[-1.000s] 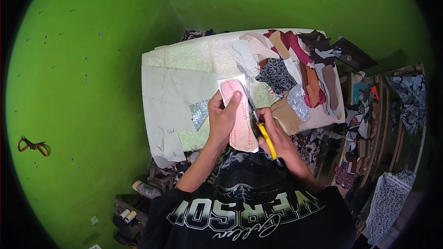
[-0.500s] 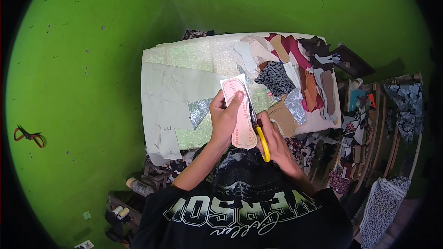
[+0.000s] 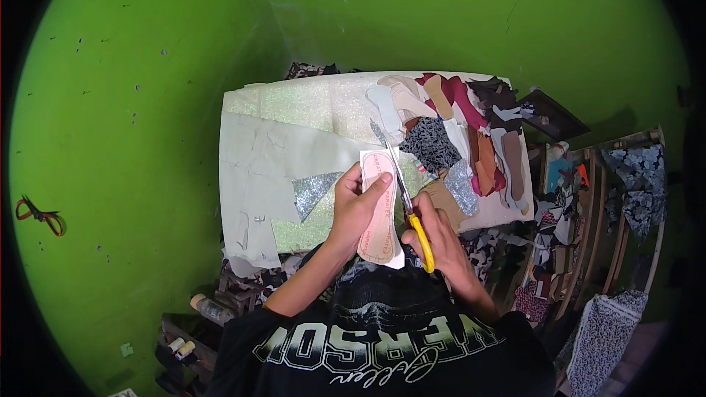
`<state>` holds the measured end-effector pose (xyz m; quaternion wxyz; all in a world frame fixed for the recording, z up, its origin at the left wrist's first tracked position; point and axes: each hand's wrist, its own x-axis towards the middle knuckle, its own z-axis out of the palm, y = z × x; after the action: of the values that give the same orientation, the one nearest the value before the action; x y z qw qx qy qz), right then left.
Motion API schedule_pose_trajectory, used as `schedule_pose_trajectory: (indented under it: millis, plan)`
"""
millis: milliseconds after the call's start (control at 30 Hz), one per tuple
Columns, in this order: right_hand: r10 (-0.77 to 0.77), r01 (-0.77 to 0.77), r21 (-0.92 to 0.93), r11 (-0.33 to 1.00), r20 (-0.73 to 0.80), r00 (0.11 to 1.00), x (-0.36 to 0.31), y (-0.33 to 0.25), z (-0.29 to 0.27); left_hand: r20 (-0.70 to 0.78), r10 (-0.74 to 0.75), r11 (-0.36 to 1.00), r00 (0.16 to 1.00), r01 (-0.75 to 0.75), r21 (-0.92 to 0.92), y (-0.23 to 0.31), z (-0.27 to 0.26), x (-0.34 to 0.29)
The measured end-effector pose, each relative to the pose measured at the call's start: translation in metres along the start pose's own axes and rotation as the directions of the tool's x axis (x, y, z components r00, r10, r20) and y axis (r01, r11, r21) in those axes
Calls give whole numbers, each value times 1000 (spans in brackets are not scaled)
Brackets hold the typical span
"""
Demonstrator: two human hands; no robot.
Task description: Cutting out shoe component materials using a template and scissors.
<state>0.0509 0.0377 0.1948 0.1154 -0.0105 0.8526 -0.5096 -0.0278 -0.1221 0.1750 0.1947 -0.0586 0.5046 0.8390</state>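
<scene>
My left hand [image 3: 351, 209] pinches a beige-pink insole-shaped piece [image 3: 378, 213] printed in red, its thumb pressed on the upper face. White material [image 3: 398, 259] shows behind the piece and sticks out past its lower right edge. In my right hand [image 3: 446, 242] is a pair of scissors with yellow handles [image 3: 421, 239]. Their metal blades point away from me and run along the right edge of the insole piece. Both hands are held over the near part of the table.
The pale-covered table [image 3: 294, 95] carries a large off-white sheet [image 3: 257, 147] and silver glitter scraps [image 3: 315, 192]. Brown, maroon and patterned cut pieces [image 3: 434, 143] lie at right. A slatted wooden rack [image 3: 609, 250] holds scraps. Another pair of scissors [image 3: 40, 215] hangs on the green wall.
The whole view has shifted, with the table lower in the picture. The insole piece is more upright, and more white material shows at its lower end. Both hands keep their hold.
</scene>
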Motion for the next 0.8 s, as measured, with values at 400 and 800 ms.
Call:
schedule_pose_trajectory:
  millis: [400,800]
  plan:
    - [-45,42,-218,975,-10,999,-7,-15,-15,173,-70,996,982,60,67,14,-24,-1]
    - [-64,61,-44,997,-58,996,-16,-37,26,316,-126,981,940,71,181,39,-55,-13]
